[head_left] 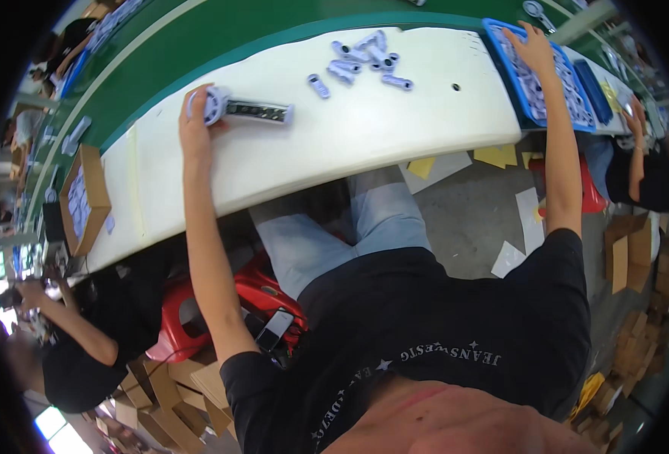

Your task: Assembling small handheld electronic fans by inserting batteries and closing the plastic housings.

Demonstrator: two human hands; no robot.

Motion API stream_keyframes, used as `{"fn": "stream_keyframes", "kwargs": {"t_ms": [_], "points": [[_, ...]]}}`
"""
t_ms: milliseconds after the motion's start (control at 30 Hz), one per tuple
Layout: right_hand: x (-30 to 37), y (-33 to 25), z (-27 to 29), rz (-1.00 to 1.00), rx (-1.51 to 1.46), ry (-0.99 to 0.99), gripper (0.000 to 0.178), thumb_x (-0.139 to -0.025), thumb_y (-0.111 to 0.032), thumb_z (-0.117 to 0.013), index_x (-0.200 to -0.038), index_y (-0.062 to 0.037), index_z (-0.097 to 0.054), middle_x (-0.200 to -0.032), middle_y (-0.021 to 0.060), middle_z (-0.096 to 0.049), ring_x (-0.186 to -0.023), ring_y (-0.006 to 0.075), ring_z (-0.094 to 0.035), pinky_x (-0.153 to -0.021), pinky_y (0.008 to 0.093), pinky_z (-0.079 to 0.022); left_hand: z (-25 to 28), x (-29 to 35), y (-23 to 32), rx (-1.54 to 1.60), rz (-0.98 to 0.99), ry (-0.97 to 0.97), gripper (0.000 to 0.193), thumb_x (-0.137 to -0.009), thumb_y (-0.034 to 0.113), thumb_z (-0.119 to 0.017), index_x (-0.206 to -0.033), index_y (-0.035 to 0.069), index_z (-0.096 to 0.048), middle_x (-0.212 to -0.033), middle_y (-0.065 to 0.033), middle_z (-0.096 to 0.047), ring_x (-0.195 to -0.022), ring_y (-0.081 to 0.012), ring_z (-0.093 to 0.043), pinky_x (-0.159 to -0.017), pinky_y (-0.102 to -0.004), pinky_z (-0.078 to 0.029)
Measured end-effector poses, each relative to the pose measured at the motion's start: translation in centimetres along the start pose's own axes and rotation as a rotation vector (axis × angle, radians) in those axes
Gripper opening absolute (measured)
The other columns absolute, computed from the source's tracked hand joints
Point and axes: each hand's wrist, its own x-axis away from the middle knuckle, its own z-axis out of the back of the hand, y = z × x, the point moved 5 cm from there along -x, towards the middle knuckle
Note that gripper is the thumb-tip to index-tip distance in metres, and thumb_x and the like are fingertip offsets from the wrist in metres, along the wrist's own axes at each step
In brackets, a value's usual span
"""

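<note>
My left hand (pixel 196 125) is closed around the round white head of what looks like a small handheld fan (pixel 257 111). Its handle points right, just above the white table, and its dark inside shows along the length. My right hand (pixel 535 51) is over the far part of a blue tray (pixel 521 113), with its fingers apart among the small pale lilac plastic parts (pixel 550 94) that fill it. Whether a fingertip touches a part cannot be made out. Several similar pale parts (pixel 361 57) lie in a loose group on the table between my hands.
A green conveyor belt (pixel 274 23) runs behind the white table (pixel 334 136). At the left end stands a cardboard box (pixel 92 200) of pale parts. Co-workers sit on both sides; one person's hand (pixel 635 117) is right of the tray. Under the table is a red stool (pixel 187 318).
</note>
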Motion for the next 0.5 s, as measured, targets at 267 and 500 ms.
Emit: {"fn": "stream_keyframes", "kwargs": {"t_ms": [267, 500], "points": [[2.2, 7.6, -3.9, -0.202, -0.094, -0.263, 0.073, -0.088, -0.067, -0.039, -0.146, -0.0247, -0.031, -0.146, 0.0197, -0.036, -0.133, 0.0397, -0.037, -0.109, 0.0500, -0.029, -0.4, 0.8, 0.9, -0.084, -0.029, -0.059, 0.041, -0.098, 0.039, -0.044, -0.116, 0.006, -0.061, -0.087, -0.0027, -0.059, -0.070, -0.0088, -0.053, -0.057, -0.0227, -0.045], [3.1, 2.7, -2.8, -0.194, 0.013, -0.266, 0.063, -0.088, -0.065, -0.039, -0.141, -0.0297, -0.037, -0.144, 0.0169, -0.040, -0.130, 0.0380, -0.040, -0.106, 0.0517, -0.035, -0.6, 0.8, 1.6, -0.099, -0.063, -0.023, 0.040, -0.097, 0.039, -0.046, -0.116, 0.007, -0.061, -0.086, -0.0035, -0.059, -0.067, -0.0083, -0.052, -0.055, -0.0212, -0.043]]}}
